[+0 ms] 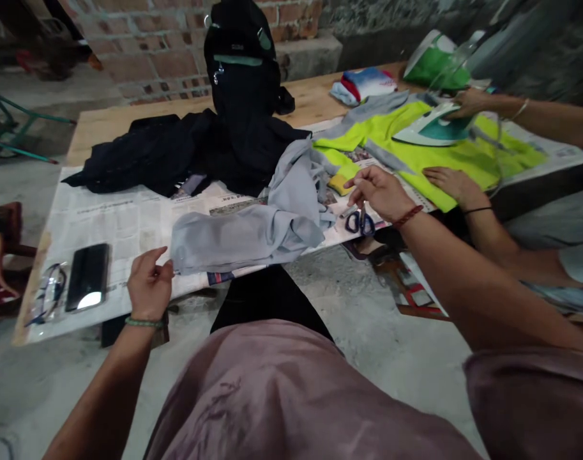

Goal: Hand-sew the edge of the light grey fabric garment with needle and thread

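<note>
A light grey cloth garment [224,236] lies on newspaper near the table's front edge, its left part flat and its right part bunched up. Beside its left end is my left hand [150,281], thumb and fingers apart and holding nothing visible. My right hand [380,195] hovers past the garment's right end, fingers curled together as in a pinch; whatever may be between them is too small to make out. Just below that hand, a pair of scissors with dark blue handles [361,223] lies at the table edge, the blades partly hidden.
At right, another person's hand [470,103] holds an iron [432,126] on a yellow-green garment [396,131]; their other hand [454,185] presses the cloth. Dark clothing [152,156] and a black bag [243,70] lie behind. A phone [87,276] and eyeglasses [52,291] are at left.
</note>
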{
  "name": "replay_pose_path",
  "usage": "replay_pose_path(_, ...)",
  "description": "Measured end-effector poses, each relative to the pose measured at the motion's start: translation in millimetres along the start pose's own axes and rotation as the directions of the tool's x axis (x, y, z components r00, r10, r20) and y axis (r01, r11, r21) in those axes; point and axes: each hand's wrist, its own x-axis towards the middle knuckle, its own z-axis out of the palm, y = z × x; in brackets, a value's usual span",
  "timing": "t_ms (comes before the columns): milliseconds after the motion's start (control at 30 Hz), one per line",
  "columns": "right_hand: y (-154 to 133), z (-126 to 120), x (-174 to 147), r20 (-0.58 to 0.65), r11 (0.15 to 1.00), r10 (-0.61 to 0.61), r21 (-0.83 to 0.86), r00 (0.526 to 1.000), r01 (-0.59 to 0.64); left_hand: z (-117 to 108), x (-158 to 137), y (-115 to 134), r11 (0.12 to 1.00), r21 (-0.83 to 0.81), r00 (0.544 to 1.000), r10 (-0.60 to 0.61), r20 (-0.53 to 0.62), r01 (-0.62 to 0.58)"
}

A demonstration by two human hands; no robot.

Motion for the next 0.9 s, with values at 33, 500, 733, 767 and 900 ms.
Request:
replay_pose_path(33,-3.5,-0.3,-2.6,0.02,1.0,-0.002,0.0,1.0,0.002,0.6,3.1,10.9,1.0,-0.01,1.0,0.026,-0.003,-0.026)
replay_pose_path(500,-11.9,21.4,-51.0,0.153,0.966,0.031,-0.26,0.988,0.01,-20.7,31.8,41.3,0.997,-0.071,0.999,0.041,-0.022,-0.043)
replay_pose_path(733,3.3,43.3,-75.1,0.283,0.961,-0.059,-0.242,0.957,0.131,2.9,-1.5,64.1,0.911,-0.347,0.971,-0.176,0.162,0.223)
replay_pose_path(767,5.9,47.1,-79.8,0.31,0.959,-0.06,-0.245,0.949,0.141,12.1,-8.6,72.3,0.87,-0.398,0.947,-0.2,0.251,0.29)
replay_pose_path(900,12.0,60.3,-96.7,0.378,0.942,-0.038,-0.295,0.925,0.159,53.4,-33.6,116.4,0.701,-0.486,0.779,-0.16,0.606,0.522)
